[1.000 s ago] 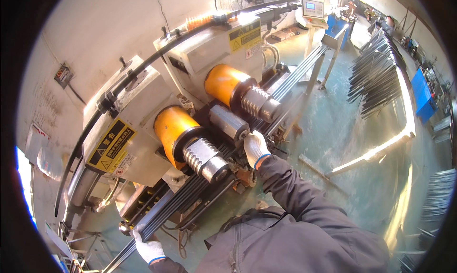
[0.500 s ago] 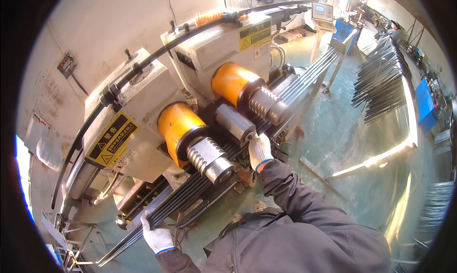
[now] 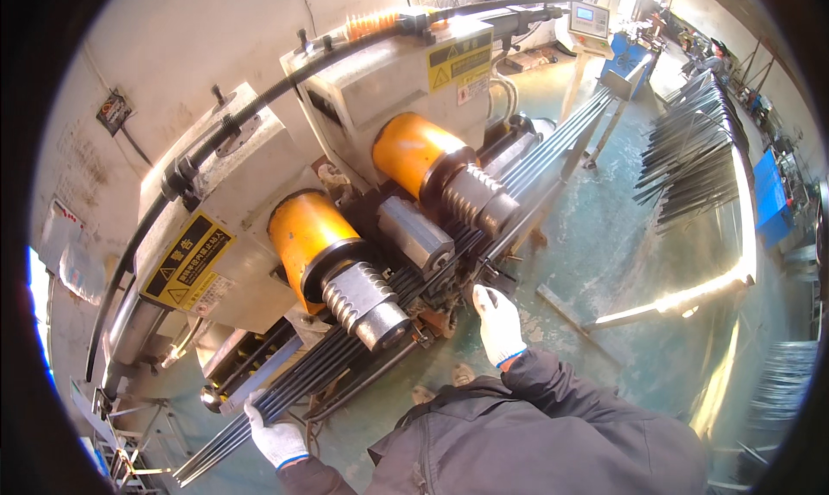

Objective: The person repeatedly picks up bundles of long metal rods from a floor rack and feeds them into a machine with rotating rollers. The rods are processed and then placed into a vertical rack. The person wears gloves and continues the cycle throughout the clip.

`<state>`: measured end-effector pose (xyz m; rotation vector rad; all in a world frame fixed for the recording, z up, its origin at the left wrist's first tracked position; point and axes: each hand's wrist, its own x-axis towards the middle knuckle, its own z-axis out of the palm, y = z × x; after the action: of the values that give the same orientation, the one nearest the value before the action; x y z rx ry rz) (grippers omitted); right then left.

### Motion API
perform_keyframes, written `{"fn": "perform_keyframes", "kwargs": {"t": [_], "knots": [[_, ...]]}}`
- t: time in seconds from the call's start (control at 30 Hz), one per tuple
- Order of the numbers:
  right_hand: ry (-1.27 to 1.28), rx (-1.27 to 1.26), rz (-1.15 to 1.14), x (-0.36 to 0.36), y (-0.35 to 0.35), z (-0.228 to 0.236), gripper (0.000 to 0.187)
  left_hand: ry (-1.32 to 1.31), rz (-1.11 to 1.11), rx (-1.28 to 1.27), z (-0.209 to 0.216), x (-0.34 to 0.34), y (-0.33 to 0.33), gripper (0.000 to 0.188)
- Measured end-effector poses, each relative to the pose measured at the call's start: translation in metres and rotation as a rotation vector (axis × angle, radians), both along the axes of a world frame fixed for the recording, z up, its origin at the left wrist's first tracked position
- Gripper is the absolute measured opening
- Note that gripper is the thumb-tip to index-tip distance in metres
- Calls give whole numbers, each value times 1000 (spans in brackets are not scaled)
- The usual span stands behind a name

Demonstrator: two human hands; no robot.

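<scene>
My left hand [image 3: 278, 441], in a white knit glove with a blue cuff, is closed round the near end of several long, thin metal rods [image 3: 321, 365]. They run side by side under the machine's two yellow cylinders [image 3: 313, 240] [image 3: 420, 156], and come out at the far right. My right hand [image 3: 499, 329], gloved alike, hangs in the air just short of the grey metal block [image 3: 414, 233] between the cylinders. A small gap shows between its thumb and bent fingers, and I see nothing in it. Ridged steel heads [image 3: 367, 298] [image 3: 479, 199] cap the cylinders.
A black hose [image 3: 285, 93] arches over the pale machine housings [image 3: 211, 180]. A control box with a screen [image 3: 589, 20] stands beyond. To the right, dark rods [image 3: 691, 154] lie heaped on a frame, near a blue bin [image 3: 771, 197]. A metal bar [image 3: 577, 322] lies on the floor.
My right hand has come away from the end of the grey block, back toward me and a little right. My left hand keeps its hold on the rods. The view has shifted slightly.
</scene>
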<state>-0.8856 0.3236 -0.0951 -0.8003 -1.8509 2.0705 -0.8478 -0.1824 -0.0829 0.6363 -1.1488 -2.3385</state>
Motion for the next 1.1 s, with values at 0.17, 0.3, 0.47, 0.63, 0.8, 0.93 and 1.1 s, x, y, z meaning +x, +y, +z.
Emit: {"fn": "perform_keyframes", "kwargs": {"t": [0.17, 0.3, 0.47, 0.63, 0.8, 0.93, 1.1], "knots": [[-75, 214, 129, 3, 6, -4, 52, -111, -69, 69, 22, -8, 51, 43], [-11, 666, 283, 1, 11, -27, 49, -35, -147, 68, 31, -4, 56, 42], [-198, 231, 468, 21, 46, -81, 37, 165, -24, 392, 31, 17, 13, 42], [-405, 169, 427, 78, 118, -194, 32, 261, 188, 380, 32, 49, -86, 38], [-416, -119, 390, 133, 187, -326, 22, 220, 287, 356, 19, 86, -224, 43], [-474, -621, 595, 166, 193, -355, 24, 350, 267, 241, 10, 119, -346, 38], [-609, 31, 289, 219, 112, -345, 15, 263, 421, 183, 4, 152, -454, 29]]}}
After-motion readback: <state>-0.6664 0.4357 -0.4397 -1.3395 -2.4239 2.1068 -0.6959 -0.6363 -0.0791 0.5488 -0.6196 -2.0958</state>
